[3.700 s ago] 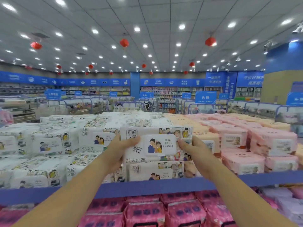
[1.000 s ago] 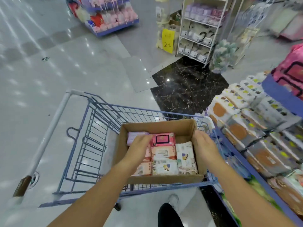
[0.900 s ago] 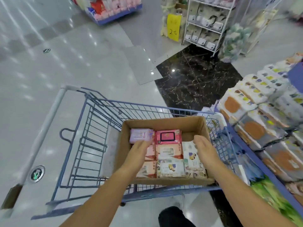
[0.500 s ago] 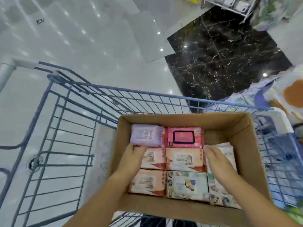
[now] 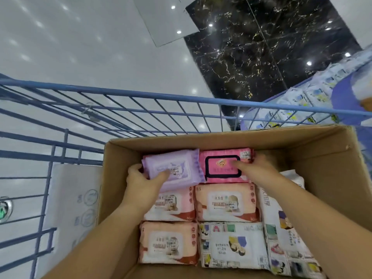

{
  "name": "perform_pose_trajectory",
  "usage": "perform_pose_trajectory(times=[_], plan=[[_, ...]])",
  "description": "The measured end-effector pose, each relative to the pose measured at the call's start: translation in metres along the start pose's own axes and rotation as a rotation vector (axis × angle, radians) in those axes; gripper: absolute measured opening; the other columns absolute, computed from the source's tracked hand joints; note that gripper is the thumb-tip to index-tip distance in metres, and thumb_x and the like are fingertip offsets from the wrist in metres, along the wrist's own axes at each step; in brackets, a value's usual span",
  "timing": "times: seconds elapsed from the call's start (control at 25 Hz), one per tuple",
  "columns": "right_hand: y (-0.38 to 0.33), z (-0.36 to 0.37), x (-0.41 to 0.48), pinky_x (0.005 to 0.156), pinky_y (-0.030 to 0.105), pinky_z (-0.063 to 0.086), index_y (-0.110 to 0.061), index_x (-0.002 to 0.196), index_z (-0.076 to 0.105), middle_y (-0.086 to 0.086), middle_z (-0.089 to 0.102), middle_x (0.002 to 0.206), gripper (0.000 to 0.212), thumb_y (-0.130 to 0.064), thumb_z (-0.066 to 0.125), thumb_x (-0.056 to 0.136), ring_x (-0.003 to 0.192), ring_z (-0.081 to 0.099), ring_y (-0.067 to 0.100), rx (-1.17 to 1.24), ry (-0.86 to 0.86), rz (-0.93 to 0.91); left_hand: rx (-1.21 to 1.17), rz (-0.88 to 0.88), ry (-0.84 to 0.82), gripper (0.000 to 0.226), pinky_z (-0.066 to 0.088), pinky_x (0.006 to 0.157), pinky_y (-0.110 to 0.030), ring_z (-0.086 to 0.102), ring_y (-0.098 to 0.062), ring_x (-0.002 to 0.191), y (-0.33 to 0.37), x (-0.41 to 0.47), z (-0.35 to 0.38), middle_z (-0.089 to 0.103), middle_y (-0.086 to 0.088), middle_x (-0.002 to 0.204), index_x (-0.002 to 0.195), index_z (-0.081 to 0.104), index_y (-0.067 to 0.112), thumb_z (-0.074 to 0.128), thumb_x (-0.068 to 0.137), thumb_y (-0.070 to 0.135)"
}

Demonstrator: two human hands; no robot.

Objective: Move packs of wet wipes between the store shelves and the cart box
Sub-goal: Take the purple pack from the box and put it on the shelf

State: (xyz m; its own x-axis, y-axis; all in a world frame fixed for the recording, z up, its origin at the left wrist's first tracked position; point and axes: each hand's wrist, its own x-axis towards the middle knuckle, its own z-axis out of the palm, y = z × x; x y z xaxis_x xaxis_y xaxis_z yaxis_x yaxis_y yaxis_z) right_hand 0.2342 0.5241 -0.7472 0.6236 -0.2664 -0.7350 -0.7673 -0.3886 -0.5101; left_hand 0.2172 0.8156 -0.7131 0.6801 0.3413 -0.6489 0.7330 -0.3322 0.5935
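Head camera: inside the cardboard box in the blue cart, the left hand grips the purple pack at its left end, thumb on top; the right hand holds the pink pack just beside it, thumb across its lid; both lie in the far row

In the brown cardboard box inside the blue wire cart, my left hand grips the purple plastic wipes pack at far left, my right hand the pink plastic wipes pack touching it rightward, peach plastic packs just nearer me.
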Motion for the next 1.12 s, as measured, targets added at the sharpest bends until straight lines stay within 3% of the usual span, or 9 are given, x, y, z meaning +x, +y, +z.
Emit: perform_pose_trajectory(times=[0.08,0.16,0.24,0.36,0.44,0.64,0.88,1.04,1.12], plan=[[-0.001,-0.002,0.013,0.077,0.039,0.059,-0.014,0.09,0.07,0.01,0.074,0.085,0.044,-0.046,0.089,0.066,0.083,0.072,0.029,0.027,-0.055,0.076,-0.104,-0.067,-0.034,0.074,0.054,0.077,-0.033,0.065,-0.013,0.096,-0.004,0.002,0.009,0.063,0.003,0.11,0.125,0.044,0.017,0.091,0.072,0.037],[0.002,-0.005,0.024,0.088,0.051,0.06,-0.009,0.1,0.074,0.017,0.078,0.092,0.072,-0.051,0.096,0.045,0.091,0.075,0.037,0.081,-0.153,0.156,-0.155,-0.154,-0.153,0.086,0.059,0.088,-0.046,0.073,-0.022,0.097,-0.011,0.007,0.016,0.075,-0.003,0.107,0.119,0.06,0.01,0.096,0.054,0.053],[0.004,-0.007,0.034,0.092,0.058,0.056,-0.007,0.11,0.074,0.018,0.077,0.099,0.087,-0.044,0.101,0.036,0.101,0.072,0.04,0.144,-0.253,0.233,-0.225,-0.208,-0.272,0.08,0.055,0.099,-0.056,0.075,-0.032,0.101,-0.014,0.011,0.017,0.08,-0.01,0.103,0.112,0.073,0.008,0.095,0.051,0.055],[-0.004,-0.007,0.033,0.096,0.054,0.055,-0.006,0.112,0.073,0.017,0.078,0.099,0.064,-0.022,0.097,0.054,0.099,0.074,0.036,0.26,-0.343,0.265,-0.327,-0.286,-0.402,0.06,0.049,0.107,-0.057,0.071,-0.038,0.111,-0.014,0.011,0.02,0.079,-0.014,0.108,0.114,0.075,0.006,0.093,0.066,0.038],[-0.007,-0.005,0.028,0.097,0.048,0.054,-0.009,0.109,0.075,0.013,0.077,0.099,0.056,-0.02,0.095,0.058,0.094,0.073,0.032,0.3,-0.353,0.24,-0.32,-0.273,-0.39,0.056,0.052,0.1,-0.053,0.072,-0.039,0.108,-0.01,0.009,0.019,0.079,-0.014,0.105,0.112,0.076,0.006,0.091,0.069,0.039],[-0.012,-0.002,-0.01,0.055,0.032,0.058,-0.014,0.087,0.077,0.002,0.077,0.069,0.04,-0.029,0.096,0.055,0.057,0.072,0.016,0.243,-0.094,0.041,-0.368,-0.108,-0.319,0.035,0.058,0.081,-0.037,0.078,-0.028,0.093,0.006,-0.009,-0.008,0.08,-0.011,0.102,0.108,0.077,0.008,0.082,0.078,0.024],[-0.021,-0.051,-0.111,0.061,0.036,0.062,-0.016,0.104,0.07,0.005,0.079,0.087,0.058,-0.029,0.097,0.055,0.073,0.077,0.023,0.422,0.005,-0.033,-0.377,0.054,-0.376,0.049,0.057,0.095,-0.045,0.074,-0.03,0.108,0.039,-0.068,-0.06,0.077,-0.01,0.115,0.124,0.07,0.01,0.08,0.077,0.019],[-0.019,-0.096,-0.209,0.082,0.065,0.057,-0.015,0.103,0.077,0.016,0.079,0.094,0.037,-0.022,0.09,0.069,0.089,0.075,0.04,0.577,0.02,-0.065,-0.333,0.176,-0.432,0.033,0.062,0.077,-0.028,0.076,-0.019,0.099,0.074,-0.124,-0.088,0.079,-0.005,0.109,0.118,0.07,0.011,0.072,0.086,0.002],[-0.01,-0.112,-0.251,0.084,0.065,0.056,-0.014,0.107,0.077,0.019,0.078,0.099,0.038,-0.017,0.089,0.071,0.093,0.074,0.041,0.693,0.085,-0.05,-0.304,0.219,-0.478,0.029,0.061,0.072,-0.025,0.077,-0.016,0.093,0.099,-0.147,-0.097,0.08,-0.003,0.105,0.115,0.071,0.012,0.069,0.088,0.0]])
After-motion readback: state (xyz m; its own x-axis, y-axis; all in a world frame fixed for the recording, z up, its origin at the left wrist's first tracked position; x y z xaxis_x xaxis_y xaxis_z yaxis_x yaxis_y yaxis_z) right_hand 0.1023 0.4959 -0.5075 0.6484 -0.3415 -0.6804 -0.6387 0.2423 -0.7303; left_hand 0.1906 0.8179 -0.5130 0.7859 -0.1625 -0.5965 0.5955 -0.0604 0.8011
